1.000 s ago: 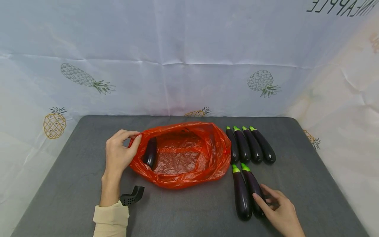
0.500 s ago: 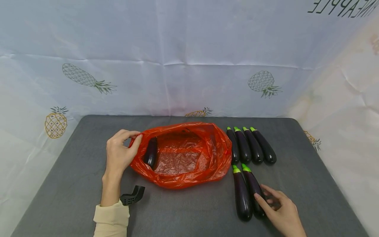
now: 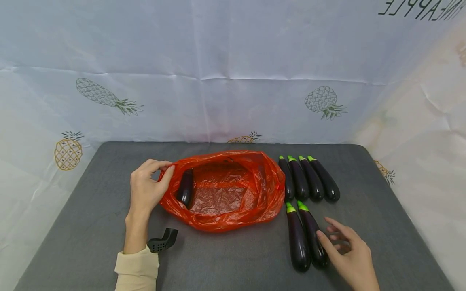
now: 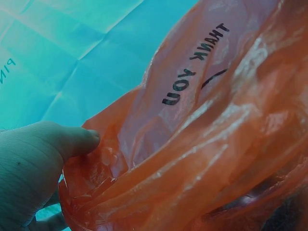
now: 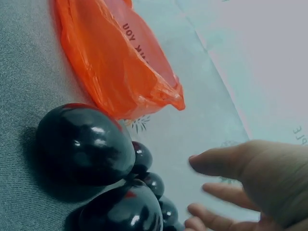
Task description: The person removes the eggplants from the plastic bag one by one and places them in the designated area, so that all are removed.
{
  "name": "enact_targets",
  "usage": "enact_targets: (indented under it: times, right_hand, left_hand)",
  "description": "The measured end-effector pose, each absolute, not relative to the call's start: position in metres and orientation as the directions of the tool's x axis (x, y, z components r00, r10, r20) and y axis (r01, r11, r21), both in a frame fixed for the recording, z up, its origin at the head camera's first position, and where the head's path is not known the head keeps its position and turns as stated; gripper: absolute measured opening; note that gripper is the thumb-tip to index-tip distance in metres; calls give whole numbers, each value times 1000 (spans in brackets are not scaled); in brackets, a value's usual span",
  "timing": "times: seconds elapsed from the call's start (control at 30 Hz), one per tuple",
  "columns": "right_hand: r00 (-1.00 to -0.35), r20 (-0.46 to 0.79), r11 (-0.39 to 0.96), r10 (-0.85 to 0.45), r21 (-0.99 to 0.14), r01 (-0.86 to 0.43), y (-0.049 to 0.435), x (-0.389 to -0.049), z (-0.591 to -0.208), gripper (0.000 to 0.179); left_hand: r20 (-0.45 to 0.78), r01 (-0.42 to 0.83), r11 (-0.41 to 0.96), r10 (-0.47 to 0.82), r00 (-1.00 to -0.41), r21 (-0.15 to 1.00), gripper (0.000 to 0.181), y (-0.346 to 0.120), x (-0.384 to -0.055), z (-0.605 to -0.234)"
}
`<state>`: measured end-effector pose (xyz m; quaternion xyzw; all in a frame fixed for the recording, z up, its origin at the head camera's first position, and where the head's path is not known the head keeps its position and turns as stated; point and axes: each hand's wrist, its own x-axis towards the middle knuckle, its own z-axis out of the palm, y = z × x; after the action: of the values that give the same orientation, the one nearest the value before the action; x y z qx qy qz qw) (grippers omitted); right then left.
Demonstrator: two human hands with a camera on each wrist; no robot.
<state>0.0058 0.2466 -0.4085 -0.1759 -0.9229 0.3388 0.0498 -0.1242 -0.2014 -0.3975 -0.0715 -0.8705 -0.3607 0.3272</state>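
My left hand (image 3: 148, 186) pinches the left rim of a red plastic bag (image 3: 222, 224) between thumb and fingers. The bag's mouth is spread wide, and one eggplant (image 3: 185, 188) lies inside against its left wall. In the left wrist view, the thumb presses the bag's edge (image 4: 96, 168) and the other fingers are mostly hidden. My right hand (image 3: 351, 252) is just to the right of the nearer eggplant pair, with thumb and fingers spread and nothing between them. Its thumb tip overlaps the right eggplant (image 3: 312, 234) of that pair; the left eggplant (image 3: 298, 242) lies alongside.
Behind the pair, a row of several eggplants (image 3: 307, 178) with green stems lies right of the bag. All rest on a dark grey table (image 3: 225, 262). A pineapple-print cloth (image 3: 255, 109) hangs behind the table. A black wrist mount (image 3: 162, 241) juts from the left wrist.
My right hand has shifted slightly right and up, its fingers spreading away from the right eggplant of the nearer pair. The left hand, bag and eggplants look unmoved.
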Motion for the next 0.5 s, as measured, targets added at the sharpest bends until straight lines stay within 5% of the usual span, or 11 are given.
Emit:
enact_targets:
  times: [0.5]
  right_hand:
    - [-953,166,629,254,-777,32,225,-2,-400,36]
  left_hand:
    - [631,372,729,-106,-769,575,7,-202,-125,-398]
